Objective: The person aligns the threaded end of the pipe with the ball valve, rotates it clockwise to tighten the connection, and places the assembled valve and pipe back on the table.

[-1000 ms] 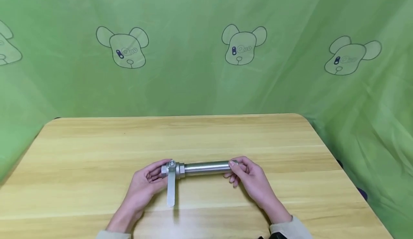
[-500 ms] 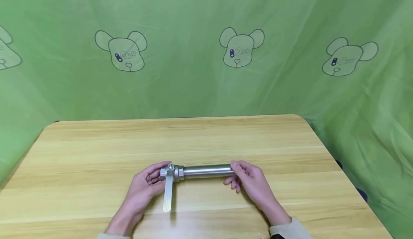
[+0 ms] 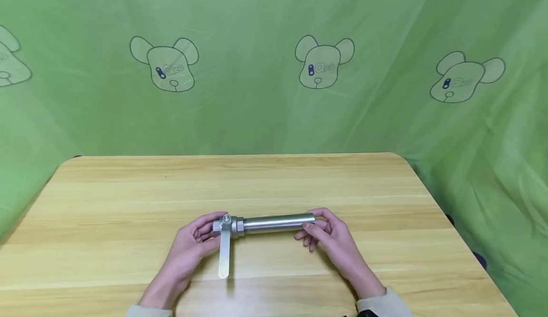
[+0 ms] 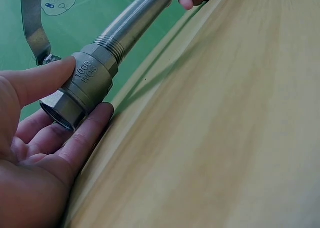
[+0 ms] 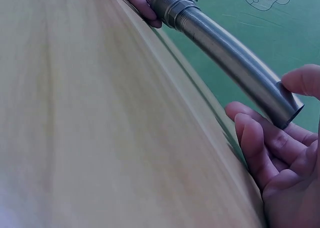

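Observation:
A metal ball valve (image 3: pixel 233 226) with a flat lever handle (image 3: pixel 224 257) is joined to a steel pipe (image 3: pixel 276 223), held level above the table. My left hand (image 3: pixel 188 252) grips the valve body, thumb on the near side and fingers behind and below; the left wrist view shows "1000 WOG" on the body (image 4: pixel 89 75) and its open hex end. At the other end, my right hand (image 3: pixel 336 241) pinches the pipe's plain end between thumb and fingers. In the right wrist view the thumb (image 5: pixel 302 81) lies on the pipe. Threads show where pipe meets valve.
The wooden table (image 3: pixel 128 188) spreads beneath both hands. A green curtain (image 3: pixel 248 107) printed with bear heads hangs behind it and along its right side.
The right thumb has shifted back from the pipe's end, leaving the rim visible. The lever has swung slightly left at its lower end since the first frame. The left hand keeps its grip.

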`<state>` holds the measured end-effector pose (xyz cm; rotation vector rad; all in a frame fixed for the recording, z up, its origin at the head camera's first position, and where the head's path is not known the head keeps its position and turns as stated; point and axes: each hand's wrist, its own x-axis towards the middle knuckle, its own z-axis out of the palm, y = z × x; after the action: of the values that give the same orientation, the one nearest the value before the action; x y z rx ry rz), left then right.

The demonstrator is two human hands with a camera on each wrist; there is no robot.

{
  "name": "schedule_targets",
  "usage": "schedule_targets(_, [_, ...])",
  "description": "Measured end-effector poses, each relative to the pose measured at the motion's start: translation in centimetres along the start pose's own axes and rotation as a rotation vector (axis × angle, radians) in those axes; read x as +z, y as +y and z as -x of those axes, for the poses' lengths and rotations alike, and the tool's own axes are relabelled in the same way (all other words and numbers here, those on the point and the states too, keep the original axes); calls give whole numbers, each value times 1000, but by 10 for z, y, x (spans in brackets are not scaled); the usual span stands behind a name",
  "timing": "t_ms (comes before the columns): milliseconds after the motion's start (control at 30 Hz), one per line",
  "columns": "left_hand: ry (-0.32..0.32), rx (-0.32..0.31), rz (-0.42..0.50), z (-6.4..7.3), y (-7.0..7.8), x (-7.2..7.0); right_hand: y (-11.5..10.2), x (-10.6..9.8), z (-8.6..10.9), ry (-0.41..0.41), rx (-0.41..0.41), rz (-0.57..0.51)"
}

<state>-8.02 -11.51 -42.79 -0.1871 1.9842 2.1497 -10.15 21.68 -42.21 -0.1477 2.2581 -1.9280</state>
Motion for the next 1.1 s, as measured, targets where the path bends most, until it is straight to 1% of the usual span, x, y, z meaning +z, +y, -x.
schedule_targets(200, [2, 3, 2, -1, 1, -2, -1, -1, -3, -20, -15, 7])
schedule_targets(267, [6, 5, 0, -1, 1, -2, -2, 0, -5, -23, -2, 13])
schedule_targets(400, [8, -1, -6, -1, 2, -2, -4, 1, -6, -11, 49, 31])
schedule_targets(500, [7, -6, -9, -1, 2, -2, -4, 3, -4, 56, 68, 70])
schedule_targets(633, [0, -11, 1, -2, 1, -2, -4, 3, -2, 169, 50, 114])
schedule_targets(700, [-3, -18, 7, -2, 1, -2, -4, 4, -1, 183, 40, 109])
schedule_targets(900, [-6, -16, 10, 0, 0, -3, -4, 4, 1, 153, 21, 67])
schedule_targets(1100, [-20, -22, 19, 1, 1, -3, -3, 3, 3, 115, -35, 35])
